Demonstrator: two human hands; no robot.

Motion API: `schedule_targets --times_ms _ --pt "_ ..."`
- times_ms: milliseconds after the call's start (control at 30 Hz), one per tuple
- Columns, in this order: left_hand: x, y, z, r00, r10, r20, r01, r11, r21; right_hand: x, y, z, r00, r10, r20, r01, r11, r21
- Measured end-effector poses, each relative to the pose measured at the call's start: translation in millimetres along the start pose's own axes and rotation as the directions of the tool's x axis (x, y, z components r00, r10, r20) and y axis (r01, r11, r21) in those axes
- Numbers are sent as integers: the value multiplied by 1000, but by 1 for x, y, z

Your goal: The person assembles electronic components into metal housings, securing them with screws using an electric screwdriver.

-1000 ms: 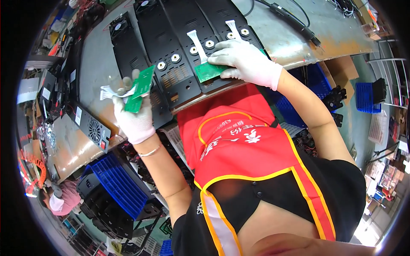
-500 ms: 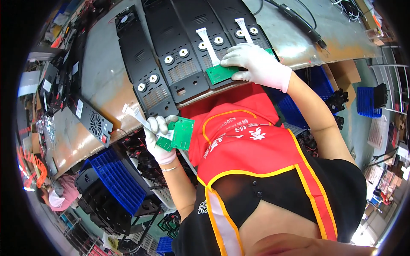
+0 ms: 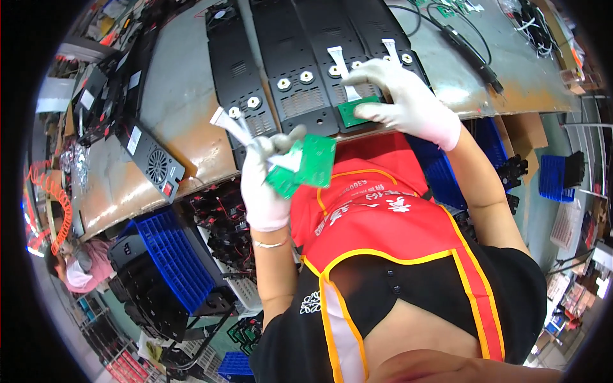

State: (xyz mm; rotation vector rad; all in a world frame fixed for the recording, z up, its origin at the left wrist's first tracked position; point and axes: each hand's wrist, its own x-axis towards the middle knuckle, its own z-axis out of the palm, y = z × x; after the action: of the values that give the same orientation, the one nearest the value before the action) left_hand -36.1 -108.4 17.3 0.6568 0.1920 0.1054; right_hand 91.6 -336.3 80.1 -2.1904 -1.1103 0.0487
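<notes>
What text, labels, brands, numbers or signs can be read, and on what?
Red apron: large white characters and smaller print; wording not copied.
Black shirt: white emblem, no readable word.
Black case with grille: white label, too small to read.
Green boards: any marks too small to read.

The gloved left hand (image 3: 263, 191) gripped two green circuit boards (image 3: 317, 161) with a white ribbon cable (image 3: 235, 126), while the gloved right hand (image 3: 408, 105), thumb and fingers parted, was beside another green board (image 3: 350, 113) on the black slotted panels (image 3: 284, 41) lying on the grey bench (image 3: 182, 70).
</notes>
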Motion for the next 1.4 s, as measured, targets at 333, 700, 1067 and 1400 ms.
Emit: schedule_targets --times_ms 333,700,1067,1400 --pt "22 -4 3 1000 14 -24 -21 954 -298 2 -17 30 983 -185 6 181 966 185" --pt "0 -6 -17 962 -250 112 244 968 63 -1 -33 32 839 -263 476 93 932 350" --pt "-7 8 -26 987 -86 -133 86 996 -8 17 -52 57 903 -259 344 274 962 4" --pt "-10 29 -29 987 161 -11 -151 897 -415 36 8 46 984 -176 22 176 950 -257"
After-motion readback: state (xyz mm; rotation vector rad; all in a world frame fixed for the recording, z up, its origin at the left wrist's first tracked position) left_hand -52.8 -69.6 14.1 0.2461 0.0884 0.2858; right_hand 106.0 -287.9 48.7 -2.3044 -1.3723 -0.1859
